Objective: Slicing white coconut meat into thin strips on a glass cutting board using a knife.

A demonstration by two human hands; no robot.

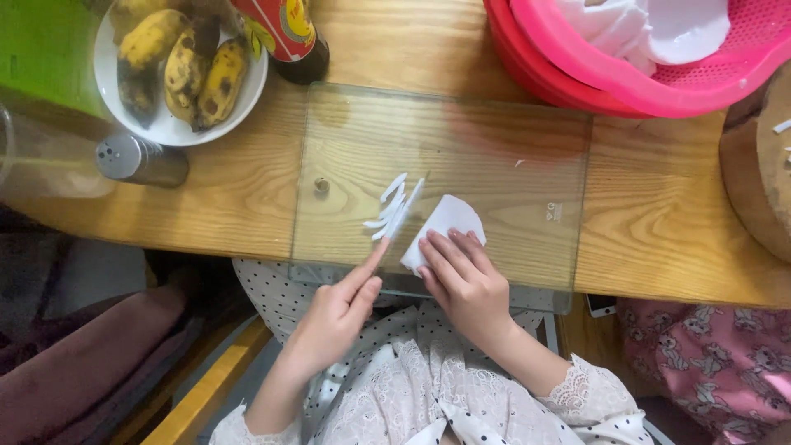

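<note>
A clear glass cutting board [511, 140] lies on the wooden table [659, 214]. My left hand [336, 311] grips a knife [404, 212], index finger along its back, the blade resting on the board. Left of the blade lie several thin white cut strips [387, 206]. My right hand [463, 280] presses flat on a white rounded piece of food [449, 218], fingertips just right of the blade.
A white plate of spotted bananas [177, 70] stands at the back left beside a dark bottle [292, 37] and a metal shaker [136, 159]. A pink colander [659, 58] holding white pieces sits at the back right. A round wooden block [758, 165] is at the right edge.
</note>
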